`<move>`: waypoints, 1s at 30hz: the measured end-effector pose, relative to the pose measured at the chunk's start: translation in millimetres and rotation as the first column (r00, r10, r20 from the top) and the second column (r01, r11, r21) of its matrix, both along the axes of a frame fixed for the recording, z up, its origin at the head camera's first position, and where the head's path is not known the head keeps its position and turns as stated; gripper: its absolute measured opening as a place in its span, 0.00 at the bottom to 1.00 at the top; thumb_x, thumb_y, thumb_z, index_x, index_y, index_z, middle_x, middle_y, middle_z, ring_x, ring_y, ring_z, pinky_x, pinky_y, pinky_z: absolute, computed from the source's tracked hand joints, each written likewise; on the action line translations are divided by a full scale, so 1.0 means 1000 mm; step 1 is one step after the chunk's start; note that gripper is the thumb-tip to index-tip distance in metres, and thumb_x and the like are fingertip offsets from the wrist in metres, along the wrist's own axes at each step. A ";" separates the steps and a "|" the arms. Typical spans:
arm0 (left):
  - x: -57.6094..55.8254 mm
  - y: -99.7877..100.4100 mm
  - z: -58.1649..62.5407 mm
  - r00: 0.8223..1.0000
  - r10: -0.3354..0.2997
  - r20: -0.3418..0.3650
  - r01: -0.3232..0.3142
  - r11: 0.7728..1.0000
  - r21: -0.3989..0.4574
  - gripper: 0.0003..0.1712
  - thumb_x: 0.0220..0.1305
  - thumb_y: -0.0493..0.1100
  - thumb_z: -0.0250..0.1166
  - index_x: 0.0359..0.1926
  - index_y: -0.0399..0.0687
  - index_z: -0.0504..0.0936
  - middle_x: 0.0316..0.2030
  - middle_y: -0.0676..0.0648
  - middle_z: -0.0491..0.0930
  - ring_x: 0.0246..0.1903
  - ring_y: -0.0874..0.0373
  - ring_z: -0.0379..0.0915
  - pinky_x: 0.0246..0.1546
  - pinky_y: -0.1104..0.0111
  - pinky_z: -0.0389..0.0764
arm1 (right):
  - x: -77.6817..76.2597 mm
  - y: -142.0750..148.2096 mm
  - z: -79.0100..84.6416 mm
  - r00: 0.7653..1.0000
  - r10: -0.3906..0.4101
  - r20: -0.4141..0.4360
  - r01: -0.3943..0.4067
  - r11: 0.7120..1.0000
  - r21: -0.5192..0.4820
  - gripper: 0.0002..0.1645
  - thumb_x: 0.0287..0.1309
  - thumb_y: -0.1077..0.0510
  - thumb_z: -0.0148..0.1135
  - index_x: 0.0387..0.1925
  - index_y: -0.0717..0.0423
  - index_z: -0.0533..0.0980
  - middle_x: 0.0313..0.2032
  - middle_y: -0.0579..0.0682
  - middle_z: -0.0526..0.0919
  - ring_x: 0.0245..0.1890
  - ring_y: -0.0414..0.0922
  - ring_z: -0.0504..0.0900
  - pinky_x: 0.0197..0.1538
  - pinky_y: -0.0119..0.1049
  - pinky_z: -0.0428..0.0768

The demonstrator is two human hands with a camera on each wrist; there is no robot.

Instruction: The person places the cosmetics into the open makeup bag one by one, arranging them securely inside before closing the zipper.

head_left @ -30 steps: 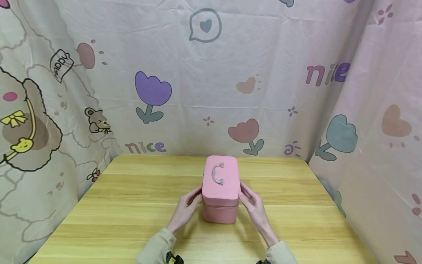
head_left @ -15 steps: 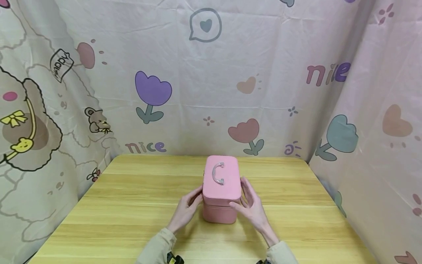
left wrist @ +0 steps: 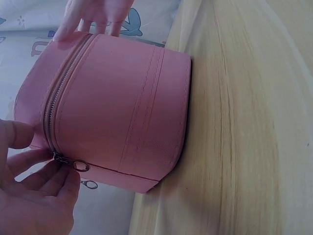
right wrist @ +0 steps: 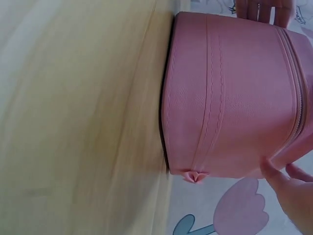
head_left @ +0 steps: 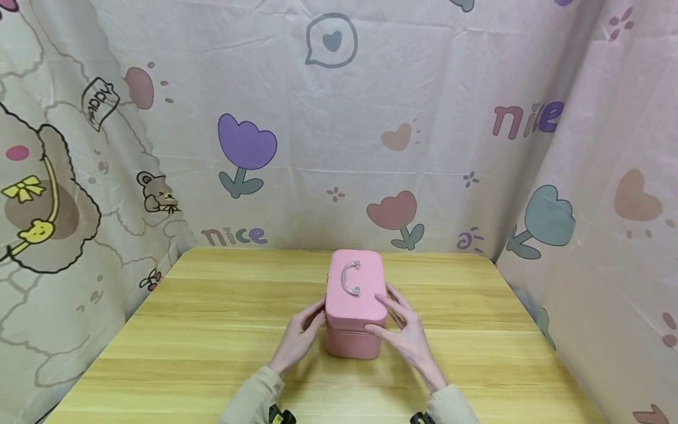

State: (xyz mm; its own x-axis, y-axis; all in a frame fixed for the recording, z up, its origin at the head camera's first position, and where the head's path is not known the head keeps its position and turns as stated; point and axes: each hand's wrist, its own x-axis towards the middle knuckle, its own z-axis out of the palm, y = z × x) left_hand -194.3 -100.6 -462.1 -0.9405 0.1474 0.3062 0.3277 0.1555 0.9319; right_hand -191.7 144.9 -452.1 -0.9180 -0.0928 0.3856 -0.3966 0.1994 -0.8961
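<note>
Tabletop (head_left: 238, 294): pink case (head_left: 356, 307) upright
Left hand (head_left: 298, 337): at zip pull (left wrist: 67, 160), pinch unclear
Right hand (head_left: 408, 335): spread, touching case

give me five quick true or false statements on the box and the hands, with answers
1. The box stands on the table. True.
2. The box is blue. False: it is pink.
3. The lid is down. True.
4. The left hand grips the handle. False: its fingertips are at a zipper pull.
5. The right hand is clear of the box. False: its thumb touches the box.
</note>
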 end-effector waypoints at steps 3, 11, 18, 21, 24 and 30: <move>-0.001 0.001 0.000 1.000 0.008 -0.003 -0.008 1.000 -0.009 0.23 0.76 0.35 0.53 0.68 0.32 0.71 0.67 0.34 0.73 0.68 0.40 0.69 0.68 0.58 0.72 | 0.000 0.001 0.001 0.999 -0.008 -0.045 0.009 0.999 0.034 0.36 0.47 0.63 0.79 0.61 0.59 0.79 0.76 0.58 0.61 0.76 0.62 0.58 0.73 0.57 0.62; -0.004 0.003 0.000 0.993 0.112 -0.027 -0.112 0.993 -0.021 0.21 0.69 0.27 0.57 0.62 0.29 0.76 0.59 0.30 0.79 0.60 0.37 0.77 0.60 0.61 0.80 | -0.004 0.004 0.002 0.988 0.027 -0.154 -0.009 0.993 0.115 0.34 0.47 0.61 0.79 0.58 0.64 0.79 0.74 0.61 0.65 0.72 0.61 0.66 0.67 0.27 0.69; -0.009 0.006 0.001 0.971 0.229 -0.070 -0.235 0.968 -0.084 0.18 0.61 0.26 0.65 0.53 0.25 0.81 0.46 0.30 0.86 0.46 0.40 0.86 0.47 0.67 0.87 | -0.006 0.007 0.001 0.977 0.000 -0.214 0.046 0.976 0.212 0.35 0.44 0.57 0.81 0.57 0.61 0.81 0.69 0.60 0.72 0.65 0.60 0.75 0.63 0.41 0.78; -0.009 0.005 0.002 0.958 0.257 -0.124 -0.273 0.952 -0.139 0.15 0.60 0.27 0.67 0.49 0.27 0.85 0.41 0.33 0.88 0.41 0.43 0.88 0.42 0.68 0.88 | -0.006 0.007 0.002 0.960 -0.010 -0.279 0.085 0.963 0.257 0.36 0.41 0.55 0.83 0.55 0.62 0.82 0.66 0.61 0.75 0.62 0.60 0.79 0.61 0.47 0.79; -0.010 0.004 0.003 0.947 0.270 -0.176 -0.302 0.934 -0.192 0.12 0.59 0.29 0.69 0.45 0.31 0.87 0.38 0.36 0.89 0.36 0.47 0.89 0.38 0.70 0.88 | -0.007 0.006 0.002 0.931 -0.014 -0.365 0.134 0.942 0.307 0.38 0.37 0.54 0.84 0.53 0.64 0.82 0.63 0.64 0.77 0.59 0.60 0.81 0.59 0.51 0.80; -0.011 0.003 0.005 0.929 0.282 -0.239 -0.341 0.903 -0.260 0.11 0.57 0.29 0.67 0.40 0.37 0.90 0.33 0.42 0.90 0.28 0.54 0.85 0.31 0.74 0.84 | -0.007 0.006 0.004 0.901 -0.023 -0.433 0.196 0.912 0.359 0.39 0.34 0.52 0.85 0.51 0.64 0.83 0.60 0.65 0.79 0.56 0.60 0.82 0.58 0.50 0.80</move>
